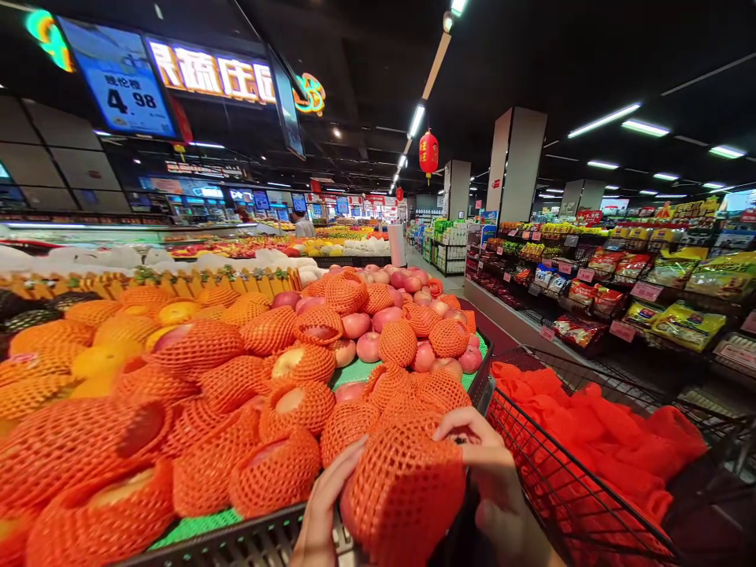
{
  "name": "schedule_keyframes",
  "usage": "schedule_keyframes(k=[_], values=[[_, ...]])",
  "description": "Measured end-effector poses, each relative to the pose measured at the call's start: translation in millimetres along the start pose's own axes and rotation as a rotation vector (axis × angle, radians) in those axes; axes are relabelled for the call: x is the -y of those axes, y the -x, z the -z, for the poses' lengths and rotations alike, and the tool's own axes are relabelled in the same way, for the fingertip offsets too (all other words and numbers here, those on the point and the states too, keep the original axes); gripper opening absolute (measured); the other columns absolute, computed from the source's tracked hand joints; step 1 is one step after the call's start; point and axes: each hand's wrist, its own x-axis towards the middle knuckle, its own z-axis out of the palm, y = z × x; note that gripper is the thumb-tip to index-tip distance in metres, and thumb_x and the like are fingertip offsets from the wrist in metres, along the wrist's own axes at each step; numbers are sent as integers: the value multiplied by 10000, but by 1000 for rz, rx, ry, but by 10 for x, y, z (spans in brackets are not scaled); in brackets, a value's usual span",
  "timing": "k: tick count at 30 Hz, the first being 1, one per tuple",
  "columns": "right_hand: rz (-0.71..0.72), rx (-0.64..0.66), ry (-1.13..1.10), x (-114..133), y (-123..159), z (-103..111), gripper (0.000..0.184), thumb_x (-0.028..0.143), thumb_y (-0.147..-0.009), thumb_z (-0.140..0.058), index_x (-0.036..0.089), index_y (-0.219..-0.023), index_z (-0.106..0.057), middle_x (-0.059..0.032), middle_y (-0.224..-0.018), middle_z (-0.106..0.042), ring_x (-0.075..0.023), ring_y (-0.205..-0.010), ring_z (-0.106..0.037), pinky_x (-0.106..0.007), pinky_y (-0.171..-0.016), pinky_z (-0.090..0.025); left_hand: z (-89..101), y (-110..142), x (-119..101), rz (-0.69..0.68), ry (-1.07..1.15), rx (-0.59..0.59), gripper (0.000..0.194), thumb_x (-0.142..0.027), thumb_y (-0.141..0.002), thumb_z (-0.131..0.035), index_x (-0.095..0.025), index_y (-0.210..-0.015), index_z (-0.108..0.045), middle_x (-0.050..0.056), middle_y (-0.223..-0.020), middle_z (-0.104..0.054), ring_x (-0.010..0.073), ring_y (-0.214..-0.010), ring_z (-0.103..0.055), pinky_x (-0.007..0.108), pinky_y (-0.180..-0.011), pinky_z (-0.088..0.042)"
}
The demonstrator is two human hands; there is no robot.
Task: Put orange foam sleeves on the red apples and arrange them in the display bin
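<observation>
An apple in an orange foam net sleeve [402, 492] is held at the bottom centre, over the front edge of the fruit display. My left hand [322, 508] cups its left side with the fingers curled against the net. Fingers of my right hand [493, 480] are bent over its top right side. Both hands grip the same netted fruit. Behind it lies a heap of netted apples [236, 394] and bare pink apples [378, 323] on green matting [189, 526].
A shopping cart [567, 488] with a black wire frame stands at the right, filled with orange-red netting. Shelves of packaged goods [650, 291] line the right side of the aisle. More produce stands, pillars and a red lantern [428, 151] lie farther back.
</observation>
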Motion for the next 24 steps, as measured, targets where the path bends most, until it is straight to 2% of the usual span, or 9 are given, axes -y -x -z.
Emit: schedule_keyframes(k=[3,5,9,12,13,17,19,21,24], values=[[-124,64,33,116,14,47,428,573,-982,-531,251,-847,-778,-91,-1017,-583,-246,-881,-589,-360,-761,-459,72,-52,15,-188,-143,20,639,-234,-793,-719,-310,-1413,-584,35,-1388,-673,298,-1263,-642,426,-1109,-487],[-130,105,89,147,-9,77,388,483,-1004,-539,237,-806,-763,-83,-965,-616,-230,-838,-602,-338,-722,-461,100,-83,6,-301,-217,41,675,-176,-830,-663,-325,-1477,-539,36,-1429,-644,272,-1281,-621,396,-1111,-463],[-124,222,189,161,-105,152,330,358,-1040,-501,251,-962,-803,-79,-1026,-733,-237,-941,-669,-344,-857,-488,159,-110,113,-412,-228,62,838,-146,-766,-762,-304,-1536,-472,50,-1470,-607,241,-1313,-588,334,-1137,-429],[-243,253,199,154,-148,155,193,372,-958,-669,300,-1067,-810,-64,-1110,-754,-245,-993,-684,-323,-854,-508,221,-84,294,-407,-123,113,902,-121,-698,-847,-315,-1504,-492,55,-1497,-592,243,-1338,-583,329,-1123,-458],[-267,252,207,147,-149,138,233,396,-886,-761,309,-1097,-806,-63,-1121,-757,-253,-995,-687,-317,-840,-516,239,-67,350,-415,-83,130,844,-146,-720,-850,-320,-1476,-516,61,-1495,-599,254,-1338,-587,351,-1110,-477],[-269,234,264,94,-99,36,713,430,-620,-941,279,-1284,-729,-80,-1134,-764,-286,-962,-704,-340,-885,-540,270,-14,462,-499,-72,154,550,-312,-859,-766,-314,-1379,-588,85,-1426,-661,265,-1312,-605,388,-1022,-545],[-273,200,278,42,-55,3,801,431,-616,-928,265,-1358,-677,-97,-1218,-743,-302,-1021,-704,-340,-898,-550,277,-32,449,-576,-178,192,592,-246,-831,-778,-280,-1389,-583,96,-1401,-679,240,-1338,-584,341,-1039,-533],[-261,159,269,-32,-14,-4,829,479,-632,-904,260,-1389,-646,-113,-1291,-710,-313,-1067,-702,-321,-832,-572,303,-95,395,-624,-264,235,664,-132,-802,-752,-247,-1426,-556,110,-1411,-674,224,-1379,-555,319,-1092,-497],[-212,103,306,-146,15,6,874,558,-600,-891,241,-1371,-631,-117,-1245,-713,-313,-1038,-713,-308,-751,-586,380,-236,239,-498,-240,383,681,-101,-822,-718,-285,-1451,-533,108,-1432,-664,232,-1370,-580,339,-1110,-499]])
